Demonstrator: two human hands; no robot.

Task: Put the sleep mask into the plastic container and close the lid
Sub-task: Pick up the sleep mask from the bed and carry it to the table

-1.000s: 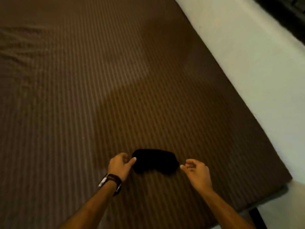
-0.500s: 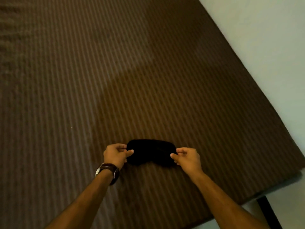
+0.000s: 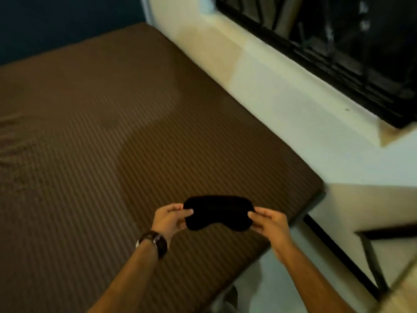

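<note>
A black sleep mask [image 3: 217,212] is held up above the near right corner of a brown striped bed [image 3: 90,143]. My left hand [image 3: 170,219], with a dark watch on its wrist, pinches the mask's left end. My right hand [image 3: 268,222] pinches its right end. The mask is stretched flat between the two hands, off the bedding. No plastic container is in view.
A pale wall [image 3: 282,105] runs along the bed's right side, with a dark barred window [image 3: 338,46] above a ledge. A dark frame [image 3: 370,251] stands at the lower right beside the bed. Floor shows below the bed's corner.
Both hands closed on the mask's ends and lifted it off the bed. The view swung up and right, bringing the wall and window into sight.
</note>
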